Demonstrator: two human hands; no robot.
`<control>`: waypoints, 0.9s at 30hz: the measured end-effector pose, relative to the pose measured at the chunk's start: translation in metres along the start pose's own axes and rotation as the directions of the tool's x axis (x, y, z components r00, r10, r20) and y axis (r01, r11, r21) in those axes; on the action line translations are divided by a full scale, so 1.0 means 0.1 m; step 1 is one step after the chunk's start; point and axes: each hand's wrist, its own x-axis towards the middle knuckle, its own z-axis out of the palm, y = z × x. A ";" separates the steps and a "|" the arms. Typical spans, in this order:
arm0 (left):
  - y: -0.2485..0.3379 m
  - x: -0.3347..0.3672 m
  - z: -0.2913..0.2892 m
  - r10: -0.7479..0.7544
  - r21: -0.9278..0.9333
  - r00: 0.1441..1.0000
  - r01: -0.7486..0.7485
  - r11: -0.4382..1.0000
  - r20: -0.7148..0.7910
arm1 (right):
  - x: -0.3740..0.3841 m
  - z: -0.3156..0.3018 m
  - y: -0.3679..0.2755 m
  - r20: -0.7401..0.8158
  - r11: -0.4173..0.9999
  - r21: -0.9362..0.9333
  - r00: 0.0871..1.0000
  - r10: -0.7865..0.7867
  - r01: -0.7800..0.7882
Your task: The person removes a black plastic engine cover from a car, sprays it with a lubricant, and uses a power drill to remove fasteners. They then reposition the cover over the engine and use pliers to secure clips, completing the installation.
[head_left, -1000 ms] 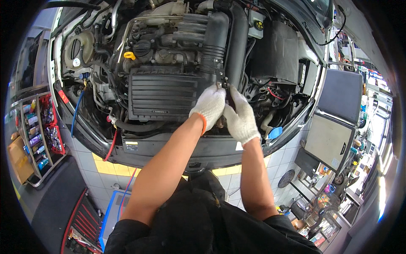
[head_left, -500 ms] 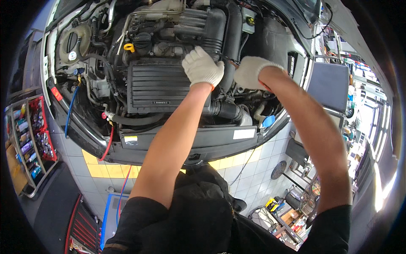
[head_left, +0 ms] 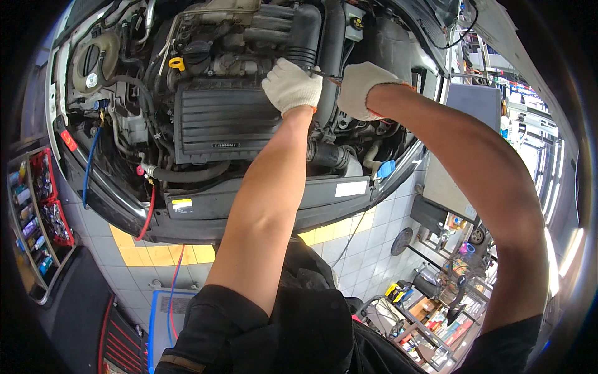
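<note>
Both my hands wear white knitted gloves with orange cuffs. My left hand (head_left: pixel 291 87) lies over the back right corner of the black ribbed engine cover (head_left: pixel 224 118), thumb apart from its bent fingers. Beside it, my right hand (head_left: pixel 366 91) is closed around a thin-shafted tool (head_left: pixel 327 77), whose handle is mostly hidden in the glove. The dark shaft points left, toward my left thumb. Its tip is hard to make out near the corrugated black hose (head_left: pixel 302 57).
A yellow dipstick ring (head_left: pixel 177 63) and round black cap (head_left: pixel 198 52) sit left of my hands. Blue (head_left: pixel 92 165) and red (head_left: pixel 149 215) service hoses hang over the front. A blue cap (head_left: pixel 386 169) lies front right. Shelves (head_left: pixel 31 218) stand left.
The view has shifted, so the engine bay sits slightly left and lower. My left thumb is nearer the tool's shaft. My right hand keeps its hold, with its elbow farther out.
</note>
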 end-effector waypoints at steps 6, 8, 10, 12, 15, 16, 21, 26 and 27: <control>0.00 0.00 -0.08 -0.012 0.025 0.996 0.009 1.000 0.093 | -0.04 0.15 -0.05 -0.032 0.912 0.382 0.984 0.173 -0.148; 0.01 0.01 -0.12 -0.032 0.054 0.991 0.025 0.998 0.130 | -0.03 0.16 0.00 -0.054 0.933 0.344 0.990 0.129 -0.103; 0.03 0.02 -0.15 -0.066 0.071 0.982 0.054 0.996 0.179 | 0.02 0.13 0.05 -0.041 0.975 0.217 0.998 0.053 -0.043; 0.05 0.03 -0.18 -0.045 0.075 0.983 0.031 0.997 0.180 | 0.10 0.12 0.09 -0.115 0.950 0.306 0.988 0.105 -0.066; 0.07 0.05 -0.21 -0.076 0.110 0.969 0.051 0.993 0.236 | 0.20 0.17 0.07 0.007 0.999 0.050 1.000 -0.004 0.003; 0.08 0.04 -0.22 -0.067 0.112 0.977 0.045 0.993 0.204 | 0.18 0.25 0.09 -0.002 0.993 0.112 0.999 0.041 -0.040; 0.07 0.05 -0.26 -0.082 0.108 0.964 0.055 0.993 0.254 | 0.01 0.46 0.20 -0.086 0.888 0.442 0.980 0.181 -0.125; 0.08 0.02 -0.24 -0.108 0.075 0.973 0.094 0.993 0.205 | 0.07 0.28 0.20 -0.122 0.864 0.497 0.980 0.159 -0.078; 0.06 0.04 -0.23 -0.118 0.067 0.967 0.105 0.992 0.227 | 0.07 0.28 0.20 -0.163 0.858 0.512 0.979 0.119 -0.019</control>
